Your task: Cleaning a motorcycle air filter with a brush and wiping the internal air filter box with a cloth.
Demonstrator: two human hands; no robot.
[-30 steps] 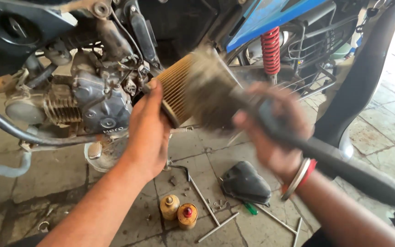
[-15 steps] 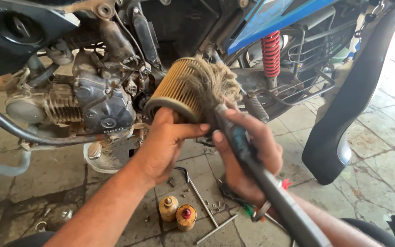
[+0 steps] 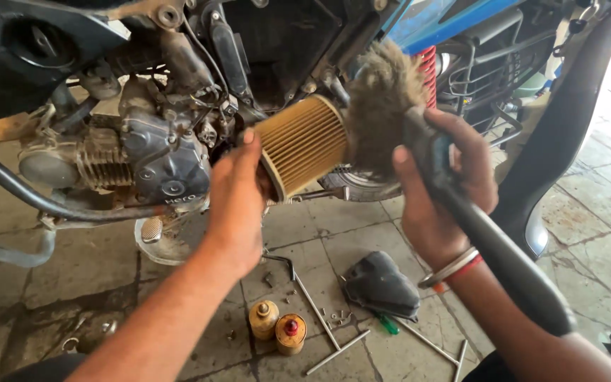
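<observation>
**Filter brushing beside the stripped motorcycle**

Stained tile floor (image 3: pixel 65 297), motorcycle engine (image 3: pixel 143 155) exposed behind. Left hand (image 3: pixel 238 205) was clamped on the end of the pleated air filter (image 3: pixel 302 141), held up before the frame. Right hand (image 3: pixel 440 191) was wrapped tight round the brush (image 3: pixel 383 106), bristles touching the pleats. Best worked along the folds, lightly, turning the filter. Two small bottles (image 3: pixel 277 329) and a T-handled wrench (image 3: pixel 312 304) lay below.

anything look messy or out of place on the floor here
Yes. Loose screws, long T-handled tools and a black cover lie scattered on the stained tile floor, beside two small oil bottles. Above them, the left hand holds a pleated air filter while the right hand holds a frayed brush against it.
</observation>
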